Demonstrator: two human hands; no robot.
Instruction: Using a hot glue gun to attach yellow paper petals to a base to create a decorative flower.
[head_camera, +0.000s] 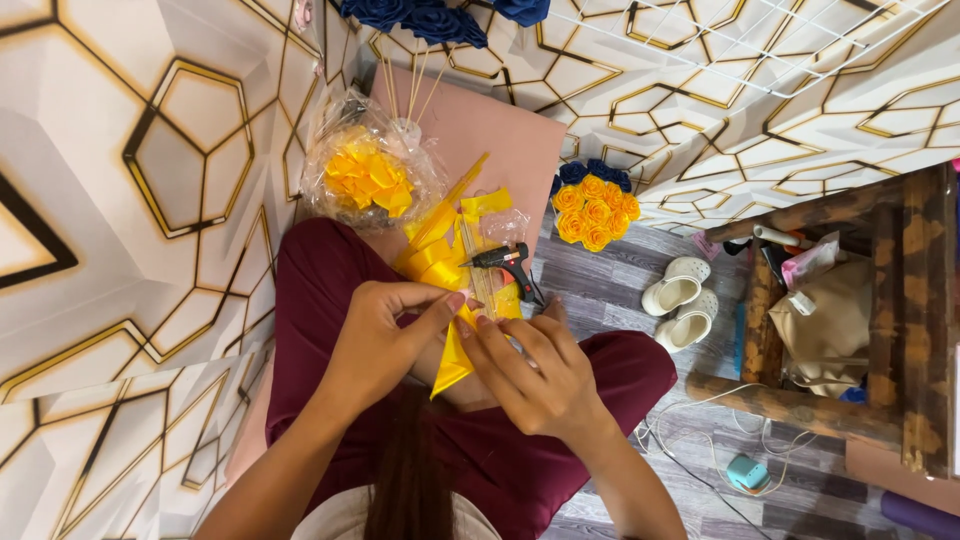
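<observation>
Grey plank flooring spreads under a person in maroon trousers. Over the lap, the left hand (375, 340) and right hand (530, 375) together pinch a yellow ribbon strip (452, 362). Beyond it lie a glue gun (512, 265), looped ribbons (432, 250) and finished yellow ribbon roses (596, 213); this strip remains unrolled.

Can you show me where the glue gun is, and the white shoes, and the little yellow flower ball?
glue gun (510, 262), head view, on its black body.
white shoes (676, 291), head view, on the upper shoe's top.
yellow flower ball (594, 214), head view, on a middle yellow rose.
</observation>
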